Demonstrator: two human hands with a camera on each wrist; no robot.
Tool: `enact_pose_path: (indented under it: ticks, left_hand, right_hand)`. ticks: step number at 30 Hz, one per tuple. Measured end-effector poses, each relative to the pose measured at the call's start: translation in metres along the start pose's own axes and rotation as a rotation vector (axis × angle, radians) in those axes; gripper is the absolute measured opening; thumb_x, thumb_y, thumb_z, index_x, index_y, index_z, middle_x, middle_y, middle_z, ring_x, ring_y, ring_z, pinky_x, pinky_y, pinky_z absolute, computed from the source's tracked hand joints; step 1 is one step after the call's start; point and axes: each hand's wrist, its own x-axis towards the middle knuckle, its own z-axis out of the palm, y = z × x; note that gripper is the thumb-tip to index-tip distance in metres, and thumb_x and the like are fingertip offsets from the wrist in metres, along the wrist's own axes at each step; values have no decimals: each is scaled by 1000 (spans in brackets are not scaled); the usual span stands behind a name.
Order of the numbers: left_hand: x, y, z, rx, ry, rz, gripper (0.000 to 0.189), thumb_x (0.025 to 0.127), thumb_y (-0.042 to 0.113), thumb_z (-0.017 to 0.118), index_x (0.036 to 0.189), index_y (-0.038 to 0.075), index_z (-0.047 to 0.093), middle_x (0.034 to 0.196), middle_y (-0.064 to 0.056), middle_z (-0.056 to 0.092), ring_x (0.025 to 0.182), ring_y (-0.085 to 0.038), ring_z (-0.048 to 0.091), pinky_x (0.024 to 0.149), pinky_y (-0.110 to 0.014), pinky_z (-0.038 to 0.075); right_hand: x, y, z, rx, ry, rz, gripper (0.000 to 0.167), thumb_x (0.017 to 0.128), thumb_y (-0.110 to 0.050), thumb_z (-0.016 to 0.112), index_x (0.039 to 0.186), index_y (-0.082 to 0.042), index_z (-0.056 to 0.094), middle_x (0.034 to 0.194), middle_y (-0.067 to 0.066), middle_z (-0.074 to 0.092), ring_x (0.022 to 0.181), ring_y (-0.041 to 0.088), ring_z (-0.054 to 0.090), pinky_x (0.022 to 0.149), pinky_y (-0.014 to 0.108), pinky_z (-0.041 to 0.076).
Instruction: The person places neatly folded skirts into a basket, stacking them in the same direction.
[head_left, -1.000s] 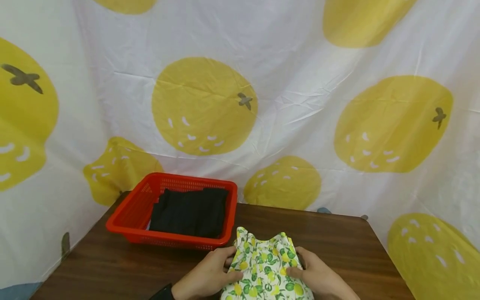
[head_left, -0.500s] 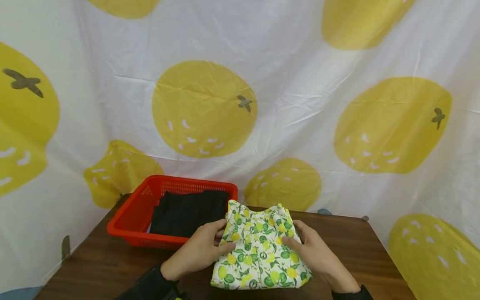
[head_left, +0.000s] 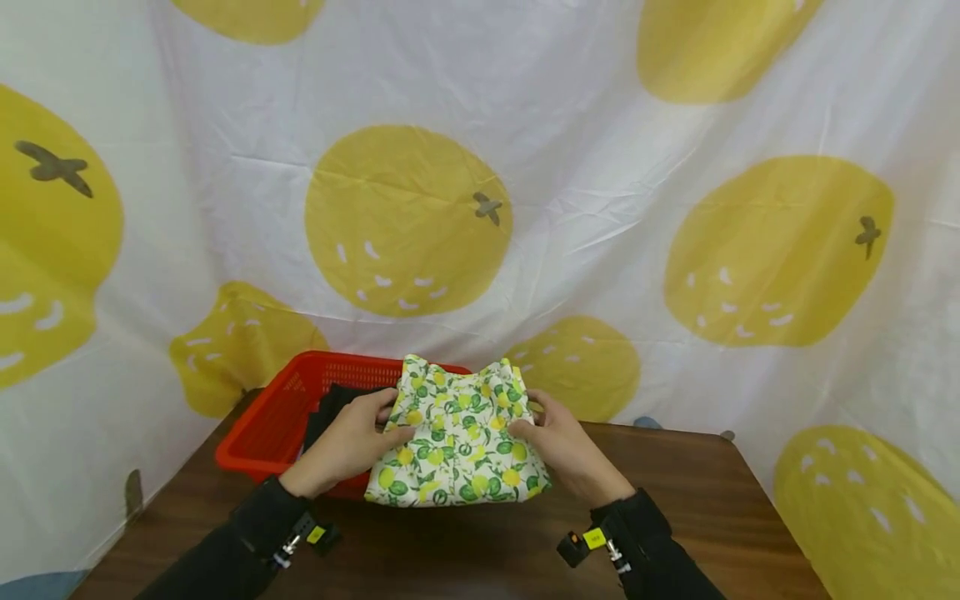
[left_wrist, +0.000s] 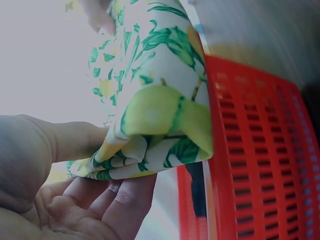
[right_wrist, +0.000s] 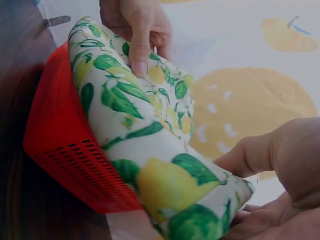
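Note:
Between both hands is a folded white cloth garment (head_left: 457, 450) printed with lemons and green leaves. My left hand (head_left: 356, 437) pinches its left edge, thumb on top and fingers beneath, as the left wrist view shows. On the opposite edge my right hand (head_left: 562, 437) grips in the same way, with its thumb (right_wrist: 245, 155) above the fold. The garment is raised off the table and overlaps the right part of a red plastic basket (head_left: 262, 433). Inside the basket lies folded black cloth (head_left: 330, 408), partly hidden by the left hand and the garment.
The basket has slotted walls (right_wrist: 75, 165) and stands at the back left of a dark wooden table (head_left: 675, 483). Behind the table hangs a white curtain (head_left: 585, 208) printed with large yellow lemons. Small devices are strapped to both wrists.
Both hands have lifted the lemon-print garment and carried it forward and to the left, from the table's near side up to the basket's right side. The basket has stayed put.

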Motion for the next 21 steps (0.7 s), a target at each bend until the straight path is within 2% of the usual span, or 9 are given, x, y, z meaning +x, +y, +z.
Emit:
enact_pose_path:
  ticks: [3, 5, 8, 15, 17, 21]
  left_hand:
    - [5, -10, -10, -47, 6, 4, 70, 115, 22, 76, 175, 0, 46, 152, -25, 76, 118, -28, 84, 92, -36, 71]
    - [8, -15, -16, -81, -6, 6, 65, 116, 19, 74, 173, 0, 48, 142, -22, 81, 108, -24, 85, 87, -34, 71]
    - [12, -21, -26, -88, -2, -6, 63, 116, 17, 73, 171, -3, 49, 137, -22, 83, 101, -21, 86, 84, -34, 72]
    - [24, -31, -47, 20, 29, -34, 61, 114, 15, 75, 166, -8, 53, 141, -27, 80, 97, -20, 82, 84, -32, 69]
    - [26, -34, -52, 49, 40, -40, 63, 114, 15, 75, 167, -9, 52, 142, -28, 80, 96, -19, 82, 83, -31, 69]
    - [28, -38, -65, 89, 55, -74, 62, 114, 14, 75, 166, -10, 52, 141, -30, 80, 95, -22, 83, 84, -35, 70]
  right_hand:
    - [18, 0, 6, 22, 17, -23, 70, 119, -17, 64, 180, -4, 32, 143, 25, 76, 108, 22, 83, 89, 36, 69]
    - [28, 0, 11, 30, 31, -35, 71, 118, -16, 66, 179, -2, 33, 140, 26, 77, 103, 20, 83, 87, 34, 69]
    - [43, 0, 19, 37, 40, -54, 71, 117, -14, 67, 178, 1, 33, 137, 27, 79, 99, 19, 83, 84, 32, 68]
    - [72, 1, 38, 66, 38, -71, 75, 112, -8, 65, 179, -1, 32, 138, 29, 77, 100, 21, 81, 83, 32, 66]
    - [79, 2, 42, 63, 47, -70, 79, 108, -5, 65, 180, -3, 31, 140, 29, 76, 103, 22, 79, 84, 32, 65]
    - [91, 5, 51, 47, 34, -117, 91, 106, 1, 68, 184, -8, 24, 150, 36, 69, 109, 25, 77, 87, 33, 64]
